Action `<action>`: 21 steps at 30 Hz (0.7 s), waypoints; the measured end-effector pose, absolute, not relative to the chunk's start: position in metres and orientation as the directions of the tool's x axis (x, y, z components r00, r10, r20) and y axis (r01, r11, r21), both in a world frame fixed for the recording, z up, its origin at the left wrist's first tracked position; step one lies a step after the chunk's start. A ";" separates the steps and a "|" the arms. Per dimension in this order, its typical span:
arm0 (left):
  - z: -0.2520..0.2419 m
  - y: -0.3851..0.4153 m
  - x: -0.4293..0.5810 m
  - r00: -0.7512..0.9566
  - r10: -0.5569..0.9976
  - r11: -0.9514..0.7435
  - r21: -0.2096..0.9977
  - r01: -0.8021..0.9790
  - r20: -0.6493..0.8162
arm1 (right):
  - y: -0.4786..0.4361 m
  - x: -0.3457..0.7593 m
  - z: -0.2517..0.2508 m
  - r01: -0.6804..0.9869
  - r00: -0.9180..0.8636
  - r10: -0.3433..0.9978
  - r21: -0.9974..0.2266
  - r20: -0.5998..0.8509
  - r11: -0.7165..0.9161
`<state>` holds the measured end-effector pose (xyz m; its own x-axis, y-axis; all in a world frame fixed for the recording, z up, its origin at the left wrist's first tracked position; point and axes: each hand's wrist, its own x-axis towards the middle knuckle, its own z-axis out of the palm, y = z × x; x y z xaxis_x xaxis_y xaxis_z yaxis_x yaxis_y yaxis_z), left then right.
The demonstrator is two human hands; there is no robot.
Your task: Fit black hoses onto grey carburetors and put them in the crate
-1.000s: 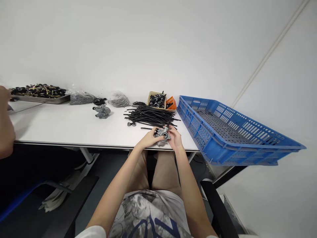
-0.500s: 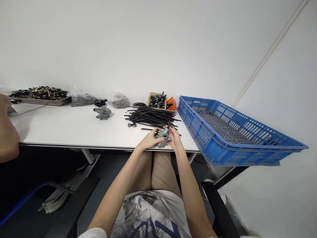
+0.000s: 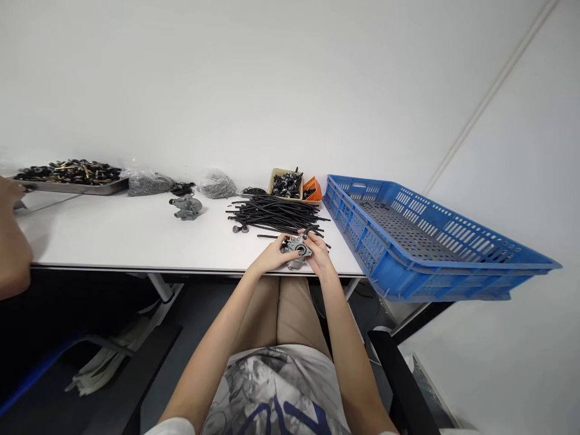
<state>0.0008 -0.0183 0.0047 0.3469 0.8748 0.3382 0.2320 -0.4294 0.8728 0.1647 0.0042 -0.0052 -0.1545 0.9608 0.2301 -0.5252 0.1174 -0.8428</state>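
Your left hand (image 3: 272,254) grips the grey metal part (image 3: 296,243) from its side, thumb across the front; your right hand (image 3: 319,254) closes in from the other side, fingers at the top. You hold the part at the near edge of the surface (image 3: 217,241). The black stem (image 3: 311,229) at its top now leans over to the right, where a moment ago it pointed more upright; that suggests you are adjusting the fit and it is not yet settled. You hide the part's back and underside with your fingers, so whether it touches the surface, and how the stem joins it, you cannot tell from here. Just beyond lie the black hoses (image 3: 272,211), partly covered by your hands. Far left, another person's arm (image 3: 13,254) is cut off by the frame.
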 end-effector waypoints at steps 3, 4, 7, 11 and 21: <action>0.005 -0.019 0.001 0.355 0.869 -0.438 0.869 0.230 0.344 | 0.004 0.164 -0.004 -0.566 -0.102 0.972 -0.816 0.211 0.118; 0.005 -0.019 0.000 0.357 0.868 -0.439 0.869 0.229 0.344 | 0.004 0.164 -0.004 -0.584 -0.083 0.974 -0.802 0.209 0.122; 0.004 -0.019 0.000 0.359 0.873 -0.430 0.869 0.244 0.331 | 0.002 0.166 -0.002 -0.606 -0.090 0.970 -0.785 0.224 0.125; 0.002 -0.018 -0.001 0.342 0.887 -0.412 0.868 0.279 0.311 | 0.000 0.169 -0.002 -0.613 -0.161 0.954 -0.783 0.251 0.103; 0.004 -0.019 -0.001 0.329 0.886 -0.420 0.866 0.273 0.327 | 0.004 0.167 -0.004 -0.548 -0.138 0.960 -0.826 0.243 0.131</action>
<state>-0.0008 -0.0194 0.0041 0.3285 0.8862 0.3267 0.2727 -0.4201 0.8655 0.1675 0.0038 -0.0043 -0.1385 0.9600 0.2434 -0.5476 0.1305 -0.8265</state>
